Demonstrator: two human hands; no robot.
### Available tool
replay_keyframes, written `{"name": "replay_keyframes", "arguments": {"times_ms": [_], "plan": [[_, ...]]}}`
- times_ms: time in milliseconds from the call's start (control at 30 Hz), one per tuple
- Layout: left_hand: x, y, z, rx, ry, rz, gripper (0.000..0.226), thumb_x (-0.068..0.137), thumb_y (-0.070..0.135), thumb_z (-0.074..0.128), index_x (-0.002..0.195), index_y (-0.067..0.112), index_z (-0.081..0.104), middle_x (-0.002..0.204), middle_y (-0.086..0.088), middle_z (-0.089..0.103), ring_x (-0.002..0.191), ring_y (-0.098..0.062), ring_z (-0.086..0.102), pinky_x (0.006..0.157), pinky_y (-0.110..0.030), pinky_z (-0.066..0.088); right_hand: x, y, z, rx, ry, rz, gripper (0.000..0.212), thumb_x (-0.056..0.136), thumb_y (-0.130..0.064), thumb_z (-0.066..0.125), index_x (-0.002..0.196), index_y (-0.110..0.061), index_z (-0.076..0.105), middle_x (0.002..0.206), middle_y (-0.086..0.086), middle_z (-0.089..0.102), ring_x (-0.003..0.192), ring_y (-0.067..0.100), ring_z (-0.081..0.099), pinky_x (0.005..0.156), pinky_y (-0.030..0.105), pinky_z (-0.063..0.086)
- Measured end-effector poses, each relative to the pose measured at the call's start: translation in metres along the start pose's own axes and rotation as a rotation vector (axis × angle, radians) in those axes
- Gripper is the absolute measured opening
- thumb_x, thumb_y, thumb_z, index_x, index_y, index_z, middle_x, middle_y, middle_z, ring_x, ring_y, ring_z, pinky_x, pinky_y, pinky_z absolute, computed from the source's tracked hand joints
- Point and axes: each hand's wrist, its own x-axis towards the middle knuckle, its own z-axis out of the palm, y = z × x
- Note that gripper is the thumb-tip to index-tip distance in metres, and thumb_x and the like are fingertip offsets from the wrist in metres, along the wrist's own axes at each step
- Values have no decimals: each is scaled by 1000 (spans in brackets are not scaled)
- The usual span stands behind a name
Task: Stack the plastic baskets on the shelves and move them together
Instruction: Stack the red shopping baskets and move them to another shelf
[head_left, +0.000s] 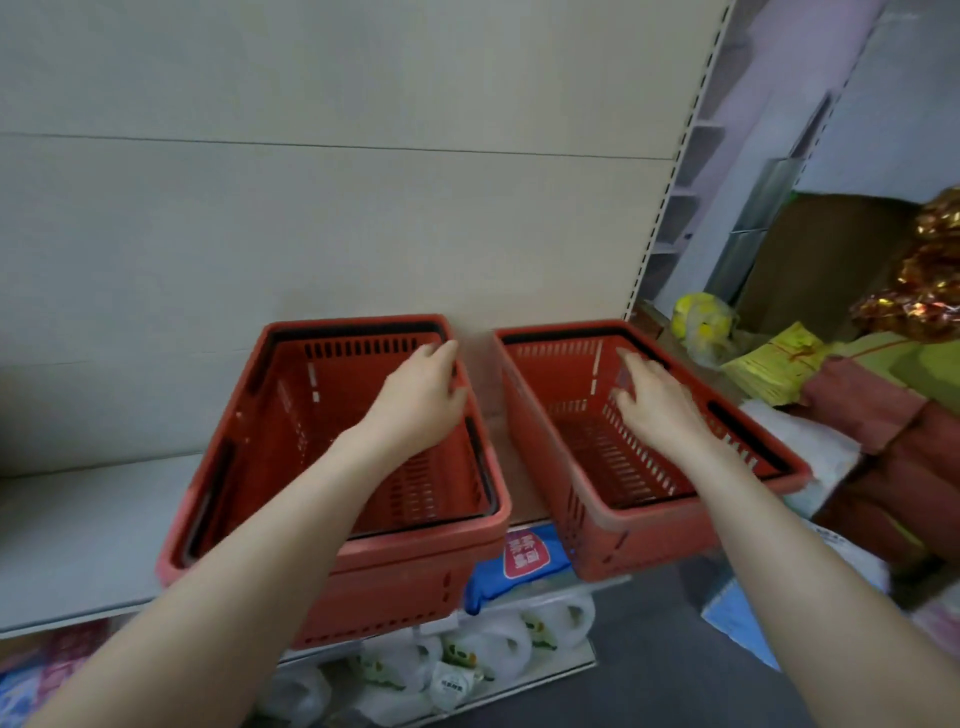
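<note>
Two red plastic baskets with black handles stand side by side on a grey shelf (78, 525). The left one (270, 441) is a stack of two nested baskets and overhangs the shelf's front edge. The right basket (582, 431) is single and also juts past the edge. My left hand (421, 400) reaches over the stack, with its fingers at the far right rim; whether it grips the rim is unclear. My right hand (654, 400) hovers inside the right basket with fingers spread, holding nothing.
A beige back panel rises behind the shelf, with a slotted upright (670, 182) at its right end. Yellow paper bundles (774, 364), red cloth and gold foil crowd the right. Bagged goods (493, 644) lie on the lower shelf below the baskets.
</note>
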Motion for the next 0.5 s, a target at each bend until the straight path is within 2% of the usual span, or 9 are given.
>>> {"name": "replay_keyframes", "arguments": {"times_ms": [100,200,300,400,500], "plan": [[43,54,52,-8,-130,-40,62,93,26,53,147,6,32,139,-22,50,133,-35,42,103,-36,36,27,51,-14,-85,-26,47,59,96,-22,50,151,-15,30,134,23,51,118,43,54,93,45,44],[77,75,98,-1,-255,-169,67,94,31,53,150,9,25,148,-21,40,138,-36,37,107,-36,34,57,98,-15,-129,-56,99,59,96,-23,49,150,-17,28,131,25,52,113,44,57,86,44,47],[96,72,127,68,-315,-332,58,95,36,51,143,8,34,141,-20,48,127,-38,49,96,-38,42,88,130,-4,-108,-169,188,56,96,-27,47,149,-21,28,142,22,44,118,42,54,85,43,48],[102,71,137,-9,-338,-445,43,96,30,49,131,6,50,129,-17,60,116,-35,59,84,-35,45,114,158,18,-47,-308,198,52,92,-35,48,141,-29,32,134,17,55,112,37,60,84,40,50],[102,72,142,-108,-322,-480,31,93,20,50,117,7,65,117,-14,69,105,-31,66,84,-34,52,135,188,45,-24,-289,172,45,87,-46,41,131,-34,42,126,14,63,106,35,64,85,44,52]]}}
